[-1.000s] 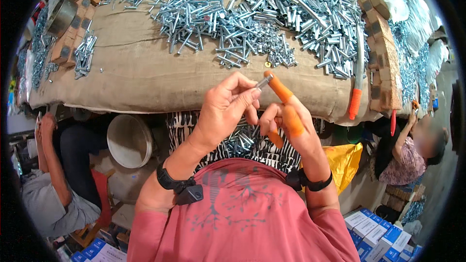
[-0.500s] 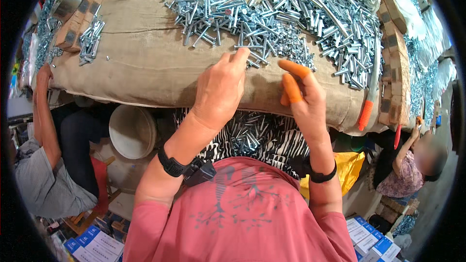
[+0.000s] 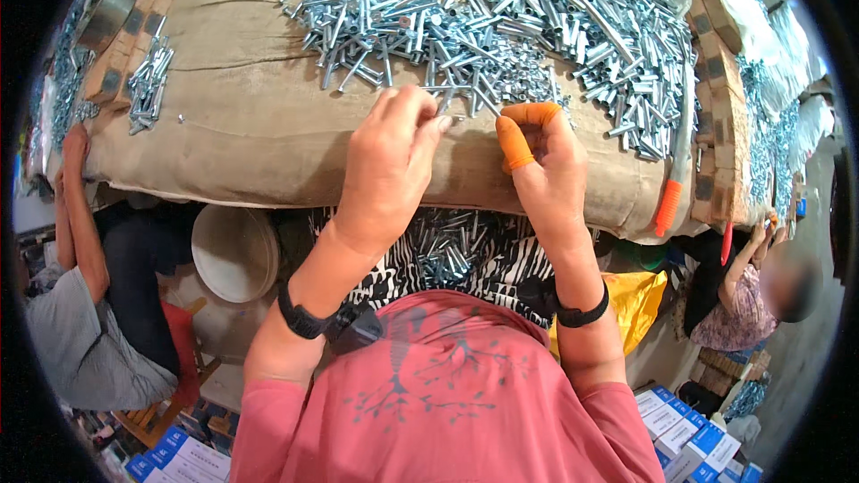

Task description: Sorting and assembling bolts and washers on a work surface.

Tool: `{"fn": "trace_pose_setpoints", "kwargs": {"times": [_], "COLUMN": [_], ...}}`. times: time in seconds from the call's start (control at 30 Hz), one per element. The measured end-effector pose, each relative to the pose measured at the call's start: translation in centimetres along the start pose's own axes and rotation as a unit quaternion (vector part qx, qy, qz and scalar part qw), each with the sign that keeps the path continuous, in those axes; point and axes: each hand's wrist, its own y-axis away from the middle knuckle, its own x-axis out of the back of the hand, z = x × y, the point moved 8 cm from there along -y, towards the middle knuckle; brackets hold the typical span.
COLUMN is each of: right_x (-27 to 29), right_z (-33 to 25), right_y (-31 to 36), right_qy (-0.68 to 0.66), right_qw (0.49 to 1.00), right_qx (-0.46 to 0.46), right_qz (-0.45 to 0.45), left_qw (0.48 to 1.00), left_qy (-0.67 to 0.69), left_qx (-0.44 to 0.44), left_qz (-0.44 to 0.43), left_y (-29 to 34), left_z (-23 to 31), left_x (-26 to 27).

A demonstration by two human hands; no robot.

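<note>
While your left hand [image 3: 385, 165] is hovering over tan cloth [image 3: 242, 130], its thumb and fingers are standing narrowly apart; cannot tell whether they are gripping anything. Your right hand [image 3: 549, 165], wearing orange finger covers [image 3: 513, 141], is almost pinching near end of bolt [image 3: 487, 98]; grip unclear. Bolt is lying at front edge of metal heap [image 3: 385, 22].

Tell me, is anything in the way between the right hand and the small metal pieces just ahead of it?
Nothing visible blocks it: the right hand, wearing orange finger covers, is at the near edge of the small metal pieces. Whether it touches one is unclear.
</note>
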Motion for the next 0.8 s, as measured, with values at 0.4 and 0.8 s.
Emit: {"fn": "trace_pose_setpoints", "kwargs": {"times": [0.4, 0.8], "right_x": [3.6, 12.3], "right_z": [-0.8, 2.1], "right_y": [2.8, -0.1], "right_qy": [-0.069, 0.207], "right_qw": [0.992, 0.958], "right_qx": [0.022, 0.144], "right_qz": [-0.104, 0.134], "left_qw": [0.721, 0.671], "left_qy": [0.584, 0.595], "left_qx": [0.341, 0.386], "left_qz": [-0.148, -0.215], "left_y": [3.4, 4.8], "left_z": [0.1, 2.4], "left_x": [-6.3, -8.5]}}
